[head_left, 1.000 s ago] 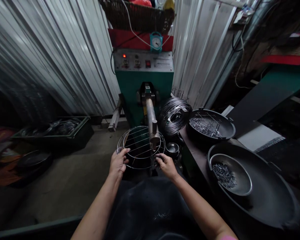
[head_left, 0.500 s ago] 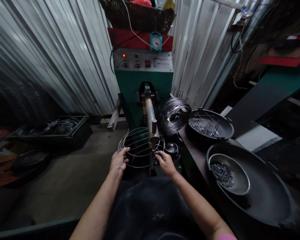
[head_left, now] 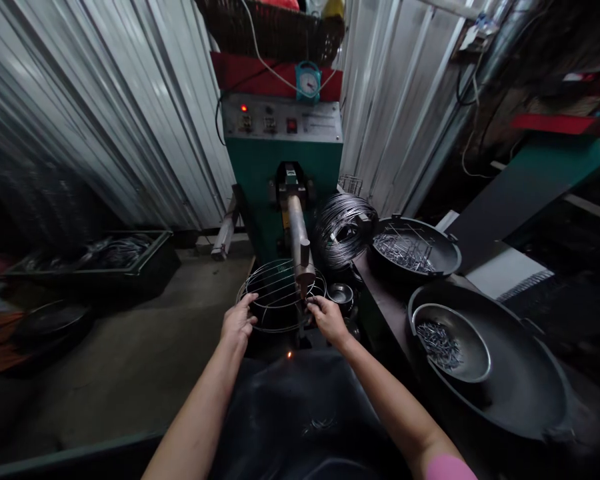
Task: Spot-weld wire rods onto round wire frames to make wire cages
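Note:
A round wire rack (head_left: 279,307), made of rings with parallel bars across, lies level under the arm of a spot welder (head_left: 297,230). My left hand (head_left: 237,321) grips the rack's left rim between thumb and fingers. On the other side, my right hand (head_left: 329,320) is pinched closed close to the electrode tip, by the rack's right edge. Whatever sits between those fingertips is too small to make out. A tiny orange spark (head_left: 289,355) glows below the rack, in front of the dark apron (head_left: 280,393).
Right of the welder stands a coil of wire (head_left: 344,230). Beyond it, a black pan (head_left: 447,250) holds wire pieces. Nearer, a large pan (head_left: 525,380) contains a metal bowl (head_left: 480,363) of short wire bits. A green bin (head_left: 167,253) rests at the left.
A spark has appeared below the rack. The whole view has shifted slightly; both hands stay at the rack in nearly the same places.

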Motion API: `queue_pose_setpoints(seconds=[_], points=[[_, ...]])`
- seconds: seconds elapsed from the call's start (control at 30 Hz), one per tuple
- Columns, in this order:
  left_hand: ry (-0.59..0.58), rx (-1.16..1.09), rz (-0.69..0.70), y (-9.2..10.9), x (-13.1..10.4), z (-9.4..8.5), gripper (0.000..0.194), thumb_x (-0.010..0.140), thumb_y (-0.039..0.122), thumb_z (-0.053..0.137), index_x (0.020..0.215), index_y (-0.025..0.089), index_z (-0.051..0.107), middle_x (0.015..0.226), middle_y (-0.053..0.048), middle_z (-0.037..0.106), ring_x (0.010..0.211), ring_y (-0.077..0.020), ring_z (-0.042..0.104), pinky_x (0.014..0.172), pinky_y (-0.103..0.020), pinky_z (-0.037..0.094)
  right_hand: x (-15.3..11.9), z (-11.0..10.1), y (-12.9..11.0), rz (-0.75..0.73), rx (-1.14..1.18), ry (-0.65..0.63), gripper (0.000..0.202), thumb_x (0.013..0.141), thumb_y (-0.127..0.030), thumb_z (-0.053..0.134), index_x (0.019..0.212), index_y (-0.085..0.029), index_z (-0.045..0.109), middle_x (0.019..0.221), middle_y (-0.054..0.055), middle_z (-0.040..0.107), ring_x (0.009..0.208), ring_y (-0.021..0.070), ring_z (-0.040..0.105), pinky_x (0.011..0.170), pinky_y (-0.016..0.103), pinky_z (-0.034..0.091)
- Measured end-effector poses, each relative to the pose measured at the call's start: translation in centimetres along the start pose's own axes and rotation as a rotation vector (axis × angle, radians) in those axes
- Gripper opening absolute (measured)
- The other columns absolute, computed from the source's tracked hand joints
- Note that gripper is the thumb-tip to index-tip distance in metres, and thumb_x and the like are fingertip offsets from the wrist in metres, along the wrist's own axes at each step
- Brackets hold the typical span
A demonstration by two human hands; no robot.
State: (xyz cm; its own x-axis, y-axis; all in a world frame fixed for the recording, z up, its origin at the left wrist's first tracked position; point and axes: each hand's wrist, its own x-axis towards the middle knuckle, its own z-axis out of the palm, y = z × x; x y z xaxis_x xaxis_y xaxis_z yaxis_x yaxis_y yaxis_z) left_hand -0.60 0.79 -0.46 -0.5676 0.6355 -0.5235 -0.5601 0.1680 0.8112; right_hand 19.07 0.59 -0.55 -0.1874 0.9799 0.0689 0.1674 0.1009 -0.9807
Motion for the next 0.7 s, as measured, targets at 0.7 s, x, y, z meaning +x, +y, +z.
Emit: queue_pose_setpoints(seconds=[0.7], points=[[-0.202,0.356,-0.172,2.5,2.5,-3.0,0.038,0.056,0.046,0.069,0.080,0.019,0.057,0.072,-0.002,0.054,0.059,-0.0159,0.053,0.057,-0.038,0.048,-11.8,-8.0,8.6,0.290,-0.072,-0.046,0.022,0.066,-0.028,0.055,0.085,-0.019,0.063,0.057,0.002,0.058,0.044,0.0154,0.051,0.045,0.028,0.040]])
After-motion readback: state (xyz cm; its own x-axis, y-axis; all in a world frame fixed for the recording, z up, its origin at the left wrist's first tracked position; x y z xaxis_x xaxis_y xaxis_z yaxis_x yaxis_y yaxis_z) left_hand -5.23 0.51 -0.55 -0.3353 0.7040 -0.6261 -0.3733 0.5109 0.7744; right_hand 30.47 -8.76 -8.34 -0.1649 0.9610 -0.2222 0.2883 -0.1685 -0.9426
